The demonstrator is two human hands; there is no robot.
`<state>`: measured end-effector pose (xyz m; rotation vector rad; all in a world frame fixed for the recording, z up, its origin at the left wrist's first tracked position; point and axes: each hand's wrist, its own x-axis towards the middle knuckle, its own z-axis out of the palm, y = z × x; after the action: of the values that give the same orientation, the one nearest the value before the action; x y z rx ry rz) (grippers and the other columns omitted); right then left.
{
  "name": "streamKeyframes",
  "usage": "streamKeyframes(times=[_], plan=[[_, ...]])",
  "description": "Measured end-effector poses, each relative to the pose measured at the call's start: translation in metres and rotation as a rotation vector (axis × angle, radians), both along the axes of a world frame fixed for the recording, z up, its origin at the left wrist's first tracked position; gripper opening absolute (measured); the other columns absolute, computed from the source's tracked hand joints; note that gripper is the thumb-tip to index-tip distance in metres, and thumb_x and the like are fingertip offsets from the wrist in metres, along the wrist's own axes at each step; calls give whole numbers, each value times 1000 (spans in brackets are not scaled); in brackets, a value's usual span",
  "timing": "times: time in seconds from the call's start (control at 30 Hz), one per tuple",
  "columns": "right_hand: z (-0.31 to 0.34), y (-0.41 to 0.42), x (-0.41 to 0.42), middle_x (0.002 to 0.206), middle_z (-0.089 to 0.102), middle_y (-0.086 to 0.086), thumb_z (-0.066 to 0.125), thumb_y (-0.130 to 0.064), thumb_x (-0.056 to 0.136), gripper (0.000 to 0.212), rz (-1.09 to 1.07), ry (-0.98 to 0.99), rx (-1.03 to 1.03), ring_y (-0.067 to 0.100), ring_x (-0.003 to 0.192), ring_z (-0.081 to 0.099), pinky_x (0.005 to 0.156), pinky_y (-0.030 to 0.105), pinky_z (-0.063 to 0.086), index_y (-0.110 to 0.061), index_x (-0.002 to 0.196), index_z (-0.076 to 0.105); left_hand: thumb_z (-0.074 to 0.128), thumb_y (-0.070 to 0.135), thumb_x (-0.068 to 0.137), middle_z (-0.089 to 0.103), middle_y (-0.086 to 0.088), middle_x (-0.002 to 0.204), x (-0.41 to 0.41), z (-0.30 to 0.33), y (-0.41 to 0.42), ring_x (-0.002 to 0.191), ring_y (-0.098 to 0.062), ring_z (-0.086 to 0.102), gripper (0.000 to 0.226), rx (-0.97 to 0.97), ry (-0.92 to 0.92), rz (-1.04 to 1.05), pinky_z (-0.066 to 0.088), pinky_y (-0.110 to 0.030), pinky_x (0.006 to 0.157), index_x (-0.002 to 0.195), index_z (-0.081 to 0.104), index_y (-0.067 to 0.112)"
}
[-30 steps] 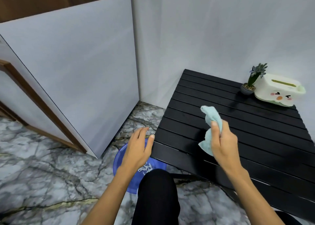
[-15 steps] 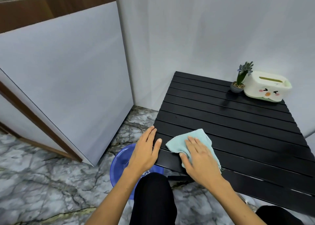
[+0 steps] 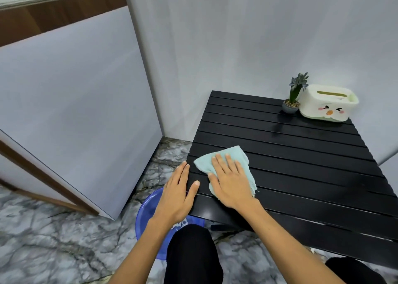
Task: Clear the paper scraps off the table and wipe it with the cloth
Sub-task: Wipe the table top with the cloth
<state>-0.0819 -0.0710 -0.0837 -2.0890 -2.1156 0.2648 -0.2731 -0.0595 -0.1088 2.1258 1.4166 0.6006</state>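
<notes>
A light blue cloth (image 3: 239, 156) lies spread on the near left part of the black slatted table (image 3: 301, 158). My right hand (image 3: 231, 181) presses flat on the cloth, fingers stretched out over it. My left hand (image 3: 177, 194) rests flat at the table's left edge, fingers apart, holding nothing. Below it on the floor stands a blue plastic basin (image 3: 148, 214) with white paper scraps (image 3: 179, 223) partly visible inside. No scraps show on the tabletop.
A small potted plant (image 3: 291, 102) and a white tissue box with a cartoon face (image 3: 328, 102) stand at the table's far right corner. Grey wall panels close in on the left and behind. My dark-clad knees sit in front of the table on the marble floor.
My right hand brought the bunched cloth down from the air onto the table, spread it flat and slid it forward. My left hand moved onto the table's left edge.
</notes>
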Motion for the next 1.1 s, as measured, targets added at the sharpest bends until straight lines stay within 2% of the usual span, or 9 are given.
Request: streamKeyframes(times=[0.1, 0.23, 0.37, 0.47, 0.53, 0.67, 0.83, 1.0, 1.1], plan=[[-4, -17, 12, 163, 8, -5, -7, -59, 90, 78, 89, -9, 22, 19, 151, 2, 119, 37, -5, -21, 156, 11, 22, 65, 97, 6, 17, 163, 0, 2, -1, 147, 4, 0, 74, -5, -21, -4, 14, -35, 122, 157, 15, 23], [-3, -30, 26, 163, 15, 0, 1, -52, 91, 76, 17, -32, 38, 19, 151, 10, 121, 38, 2, -15, 155, 18, 23, 64, 97, 4, 18, 163, 0, 2, 0, 147, 4, 0, 73, -11, -30, -5, 14, -35, 122, 157, 14, 24], [1, 0, 33, 164, 9, 5, -5, -54, 85, 84, -45, -39, -11, 21, 151, 4, 121, 41, 1, -11, 156, 11, 24, 64, 97, 5, 19, 163, 1, 0, -1, 147, 4, 0, 73, -14, -42, 3, 14, -35, 122, 157, 14, 24], [0, 29, 30, 165, 3, 6, 8, -53, 97, 72, -75, -9, -39, 22, 151, -1, 121, 41, -2, -10, 156, 8, 25, 64, 96, 5, 19, 163, 2, 1, -2, 147, 5, 1, 73, -12, -48, 12, 15, -34, 122, 157, 14, 25], [0, 40, 24, 165, 2, 4, 15, -49, 101, 67, -54, -6, -41, 22, 151, -2, 121, 41, -3, -12, 156, 8, 26, 65, 96, 5, 20, 163, 2, 2, -2, 147, 6, 1, 74, -17, -46, 16, 14, -32, 122, 157, 14, 26], [-2, 39, 20, 164, 7, -7, -4, -57, 89, 77, 75, -1, -18, 17, 151, 0, 122, 39, -3, -23, 156, 12, 29, 64, 95, 8, 20, 162, 2, 3, -4, 146, 7, 3, 73, -20, -68, 20, 14, -28, 120, 157, 17, 25], [0, 3, 35, 162, 16, -10, 5, -55, 92, 70, 179, 51, 19, 14, 151, 8, 121, 34, -2, -29, 155, 19, 27, 65, 95, 8, 22, 162, 0, 4, -2, 146, 7, 4, 73, -18, -51, 17, 14, -29, 120, 157, 18, 26], [0, -14, 55, 162, 20, -4, 1, -55, 90, 77, 8, 39, 25, 13, 150, 10, 121, 35, 5, -20, 155, 22, 17, 67, 94, 11, 15, 163, 6, 7, -1, 149, 0, 6, 77, 0, 35, 54, 16, -38, 122, 155, 24, 22], [1, 4, 68, 163, 16, 2, 7, -50, 98, 69, -104, -13, 5, 18, 151, 9, 120, 38, 7, -14, 155, 18, 15, 68, 93, 15, 8, 163, 16, 12, -2, 149, -7, 9, 80, 2, 61, 82, 13, -36, 121, 154, 29, 19]])
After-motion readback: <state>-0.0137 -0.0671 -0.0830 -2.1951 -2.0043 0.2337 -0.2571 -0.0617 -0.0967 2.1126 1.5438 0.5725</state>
